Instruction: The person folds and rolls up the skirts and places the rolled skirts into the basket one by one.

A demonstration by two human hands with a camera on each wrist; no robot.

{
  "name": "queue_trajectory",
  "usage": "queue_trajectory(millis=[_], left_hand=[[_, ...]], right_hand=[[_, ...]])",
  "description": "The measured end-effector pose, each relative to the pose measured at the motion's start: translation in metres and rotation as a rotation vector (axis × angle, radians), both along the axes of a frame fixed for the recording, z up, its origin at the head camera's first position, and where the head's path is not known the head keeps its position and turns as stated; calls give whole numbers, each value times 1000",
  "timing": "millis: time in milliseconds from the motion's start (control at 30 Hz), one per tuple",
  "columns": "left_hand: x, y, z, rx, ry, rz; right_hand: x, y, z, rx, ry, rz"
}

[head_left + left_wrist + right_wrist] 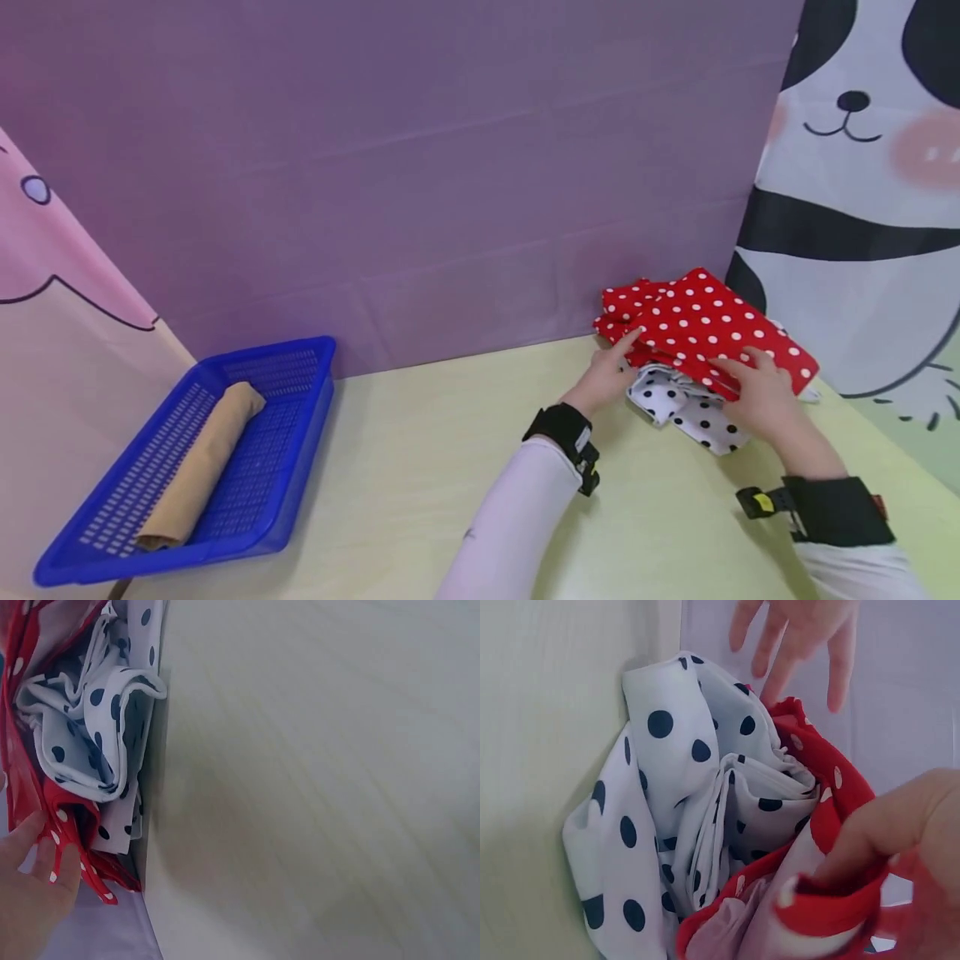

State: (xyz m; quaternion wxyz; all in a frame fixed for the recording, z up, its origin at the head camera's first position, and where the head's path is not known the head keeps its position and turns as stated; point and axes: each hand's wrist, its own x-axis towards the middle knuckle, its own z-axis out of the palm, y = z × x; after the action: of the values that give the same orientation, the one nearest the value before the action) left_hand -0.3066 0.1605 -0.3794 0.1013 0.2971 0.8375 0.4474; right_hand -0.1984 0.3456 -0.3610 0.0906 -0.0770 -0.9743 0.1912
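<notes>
A red cloth with white dots (705,321) lies in loose folds over a white cloth with black dots (708,421), against the back wall at the right. My right hand (765,396) pinches the front edge of the red cloth; the right wrist view shows the thumb and a finger around that edge (829,907). At the left end of the pile is my left hand (606,379), its fingers spread and fairly straight against the red fabric (64,814). Bunched folds of the white cloth (97,735) show beneath the red one.
At the left of the table (420,467) stands a blue plastic basket (303,467) with a rolled tan cloth (202,467) inside. A purple sheet (450,183) hangs behind the table, and a panda-print sheet (862,308) hangs at the right.
</notes>
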Motion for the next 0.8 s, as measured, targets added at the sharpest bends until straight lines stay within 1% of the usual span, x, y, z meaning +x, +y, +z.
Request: queue_trajectory(millis=[67, 100, 200, 300, 400, 467, 500, 567, 667, 733, 800], left_hand=[[0, 3, 2, -20, 12, -22], [0, 5, 2, -43, 35, -29], [1, 7, 4, -123, 90, -22], [2, 8, 6, -176, 92, -10], [4, 8, 6, -209, 106, 13], [4, 8, 6, -222, 121, 28], [4, 7, 6, -227, 127, 37], [3, 7, 7, -215, 129, 60], [2, 9, 6, -154, 124, 109], [1, 10, 5, -88, 117, 161], [1, 10, 3, -14, 89, 231]], right_hand=[[0, -3, 1, 2, 52, -8], [0, -4, 1, 2, 73, -13], [0, -10, 1, -7, 132, -38], [2, -14, 3, -31, 214, -89], [1, -15, 12, -53, 363, -126], [-2, -15, 21, -52, 476, -128], [-4, -15, 25, -42, 539, -113], [-10, -15, 34, -23, 649, -71], [-19, -17, 45, 1, 794, 2], [-25, -19, 51, 11, 872, 56], [-29, -23, 56, 7, 942, 111]])
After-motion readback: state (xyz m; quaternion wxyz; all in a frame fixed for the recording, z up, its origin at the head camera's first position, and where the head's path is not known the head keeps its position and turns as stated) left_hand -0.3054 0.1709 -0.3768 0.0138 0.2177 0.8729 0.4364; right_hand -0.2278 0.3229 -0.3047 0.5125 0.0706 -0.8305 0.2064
